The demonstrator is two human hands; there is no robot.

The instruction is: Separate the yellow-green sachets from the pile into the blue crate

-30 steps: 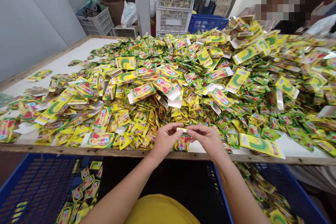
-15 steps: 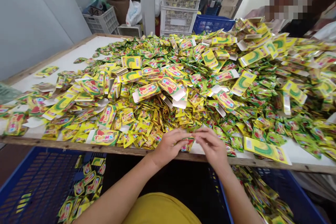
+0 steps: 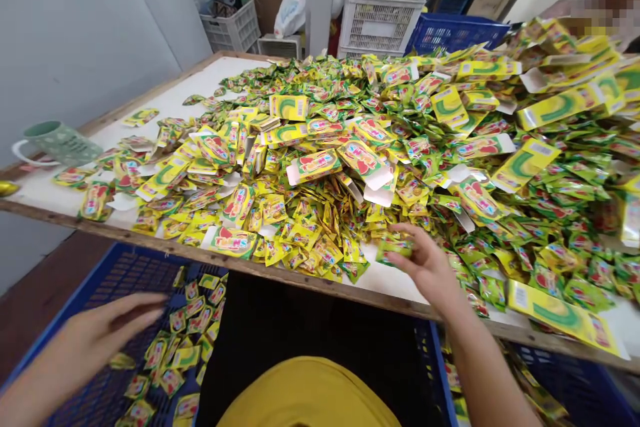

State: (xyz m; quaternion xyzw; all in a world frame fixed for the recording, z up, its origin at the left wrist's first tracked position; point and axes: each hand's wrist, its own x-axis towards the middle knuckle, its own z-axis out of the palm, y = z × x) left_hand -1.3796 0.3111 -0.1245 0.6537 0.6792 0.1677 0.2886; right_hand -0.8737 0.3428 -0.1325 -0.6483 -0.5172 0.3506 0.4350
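Observation:
My left hand [image 3: 113, 330] hangs over the blue crate [image 3: 95, 280] below the table's left front edge, fingers stretched out and apart, holding nothing. Small green and yellow candy packets [image 3: 173, 347] lie in that crate, and one packet [image 3: 121, 361] sits just under the hand. At the front of the table my right hand [image 3: 430, 267] has thumb and fingers on a small green candy packet [image 3: 393, 250]. Behind it spreads a heap of similar packets [image 3: 310, 240] mixed with flat yellow and green boxes [image 3: 315, 165], some with white flaps open.
A green mug [image 3: 63, 143] lies tilted on the left of the table, whose wooden rim [image 3: 165, 250] runs along the front. Another blue crate [image 3: 565, 373] is below right. White crates [image 3: 383, 23] and a blue basket [image 3: 455, 33] stand behind. A person is partly visible at upper right.
My hands were together over a packet at the table's edge. The left has moved down and left over the crate; the right has moved onto a green packet. The view has turned left.

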